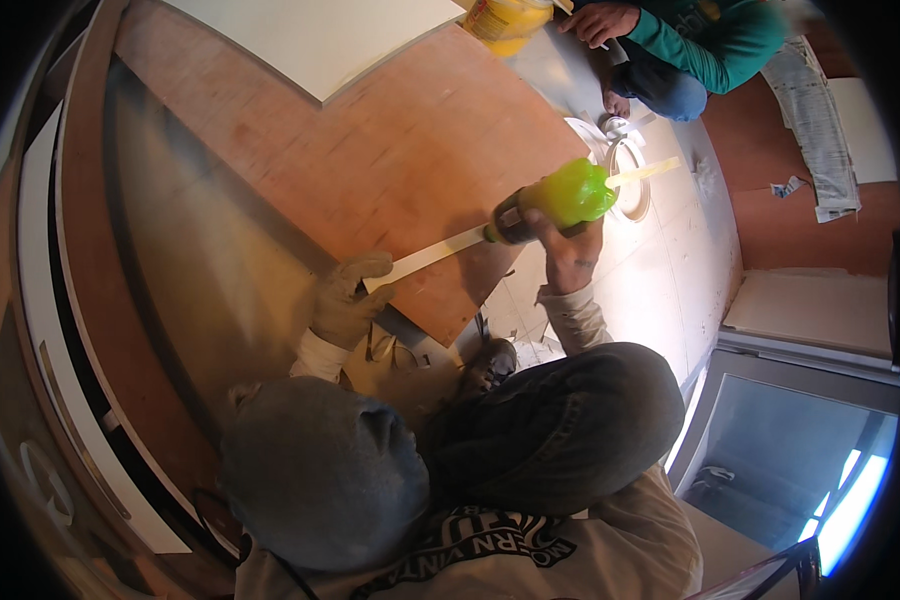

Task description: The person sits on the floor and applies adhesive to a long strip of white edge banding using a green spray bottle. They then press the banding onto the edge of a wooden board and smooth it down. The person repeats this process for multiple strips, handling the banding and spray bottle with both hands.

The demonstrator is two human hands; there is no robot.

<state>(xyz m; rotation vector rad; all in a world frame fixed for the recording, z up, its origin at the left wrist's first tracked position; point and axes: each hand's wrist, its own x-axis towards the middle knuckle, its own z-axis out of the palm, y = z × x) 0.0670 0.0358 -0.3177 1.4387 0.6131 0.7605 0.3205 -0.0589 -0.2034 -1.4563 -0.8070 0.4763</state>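
My left hand (346, 298), in a grey glove, grips a long pale strip (432, 255) over a reddish-brown board (410, 170). My right hand (563, 245) is wrapped round a green plastic bottle (580, 190) with a dark label, held tilted above the board's right edge. The pale strip runs from my gloved fingers to one end of the bottle, and a light strip shows beyond its other end; whether it goes through or behind, I cannot tell.
A co-worker (700, 50) squats at top right beside a yellow bucket (500, 22). A white panel (300, 35) lies on the board. White coiled banding (627, 205) lies on the tiles (670, 255). Long panels (55, 300) line the left; a glass-panelled frame (780, 430) is at lower right.
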